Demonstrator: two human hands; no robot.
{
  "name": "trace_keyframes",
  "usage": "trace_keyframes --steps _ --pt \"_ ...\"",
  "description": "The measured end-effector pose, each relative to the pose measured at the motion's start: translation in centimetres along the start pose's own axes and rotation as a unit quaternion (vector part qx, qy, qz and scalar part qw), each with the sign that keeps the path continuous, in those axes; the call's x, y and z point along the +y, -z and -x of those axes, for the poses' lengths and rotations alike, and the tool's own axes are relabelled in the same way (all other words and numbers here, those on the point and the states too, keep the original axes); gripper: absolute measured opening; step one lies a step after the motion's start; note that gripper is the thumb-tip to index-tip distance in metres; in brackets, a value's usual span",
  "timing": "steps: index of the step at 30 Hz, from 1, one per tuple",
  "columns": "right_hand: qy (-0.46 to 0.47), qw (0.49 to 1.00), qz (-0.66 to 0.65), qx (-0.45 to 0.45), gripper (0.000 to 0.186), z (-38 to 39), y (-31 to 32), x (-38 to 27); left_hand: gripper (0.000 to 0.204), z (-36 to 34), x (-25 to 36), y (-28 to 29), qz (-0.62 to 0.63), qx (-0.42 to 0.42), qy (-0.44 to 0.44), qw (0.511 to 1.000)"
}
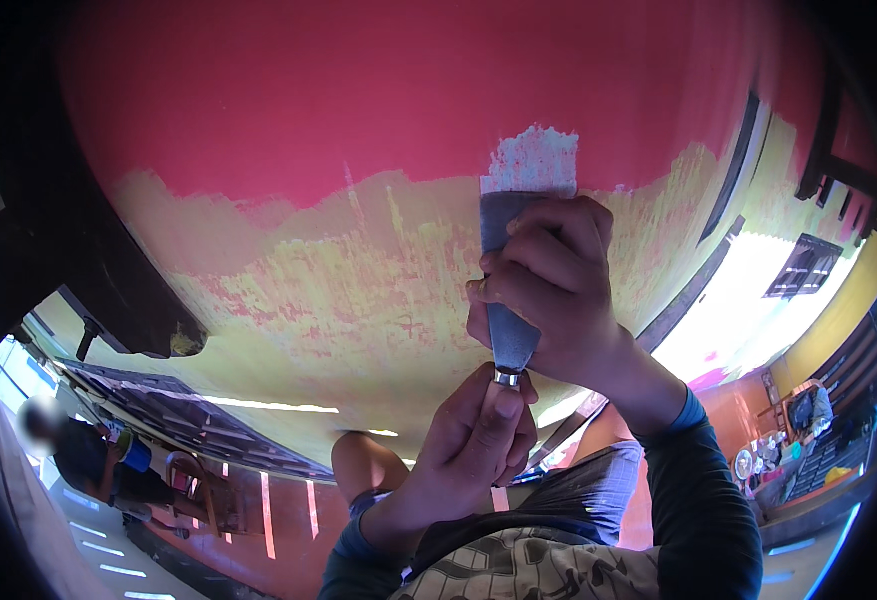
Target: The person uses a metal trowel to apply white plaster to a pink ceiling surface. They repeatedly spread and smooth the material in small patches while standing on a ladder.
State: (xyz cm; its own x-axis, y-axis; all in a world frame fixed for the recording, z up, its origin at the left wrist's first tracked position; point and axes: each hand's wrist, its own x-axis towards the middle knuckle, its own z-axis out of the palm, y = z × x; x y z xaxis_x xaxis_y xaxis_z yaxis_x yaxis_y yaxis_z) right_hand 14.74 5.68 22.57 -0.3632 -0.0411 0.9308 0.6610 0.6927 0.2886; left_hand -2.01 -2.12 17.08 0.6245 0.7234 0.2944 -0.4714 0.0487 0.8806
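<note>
A putty knife (515,343) with a wide grey metal blade points up against a painted wall (339,110). My left hand (467,440) is closed around its handle, just below the metal collar. Higher up, the fingers of my right hand (559,275) wrap the blade and press on it. The blade's straight edge meets the lower side of a pale, rough scraped patch (534,160) in the pink-red paint. Below a ragged border, the surface turns yellowish (329,300) with pinkish streaks and scratches.
Dark timber (139,290) runs along the left side. At the lower left, another person (94,450) has a blue container (138,456) near a wooden chair (194,490). A dark window (804,266) and a cluttered bench (779,455) are on the right.
</note>
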Motion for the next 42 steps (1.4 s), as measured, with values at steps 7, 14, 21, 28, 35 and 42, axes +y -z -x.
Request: trace_keyframes --steps 7,14,21,28,35,42 --pt "-0.023 0.999 0.005 -0.032 0.027 -0.4 -0.1 -0.1 0.031 -0.2 0.0 0.3 0.006 -0.038 -0.008 0.999" --pt "-0.040 0.999 0.006 -0.014 0.027 -0.7 -0.3 -0.2 0.038 0.0 0.4 0.2 -0.026 0.041 -0.018 0.999" --pt "-0.040 0.999 0.023 -0.022 0.026 -0.6 0.1 -0.3 0.030 -0.1 0.7 0.7 -0.031 0.022 -0.019 0.999" --pt "-0.009 0.999 0.024 -0.022 0.025 -0.8 0.3 -0.4 0.029 -0.1 0.3 0.5 0.000 -0.044 0.002 0.999" --pt "-0.033 0.999 0.023 -0.029 0.025 -0.7 0.4 -0.1 0.031 -0.5 0.5 -0.2 0.013 -0.008 0.006 1.000" --pt "-0.035 0.999 0.029 -0.028 0.028 -0.5 0.8 0.1 0.029 -0.7 0.2 0.1 0.008 -0.019 -0.020 1.000"
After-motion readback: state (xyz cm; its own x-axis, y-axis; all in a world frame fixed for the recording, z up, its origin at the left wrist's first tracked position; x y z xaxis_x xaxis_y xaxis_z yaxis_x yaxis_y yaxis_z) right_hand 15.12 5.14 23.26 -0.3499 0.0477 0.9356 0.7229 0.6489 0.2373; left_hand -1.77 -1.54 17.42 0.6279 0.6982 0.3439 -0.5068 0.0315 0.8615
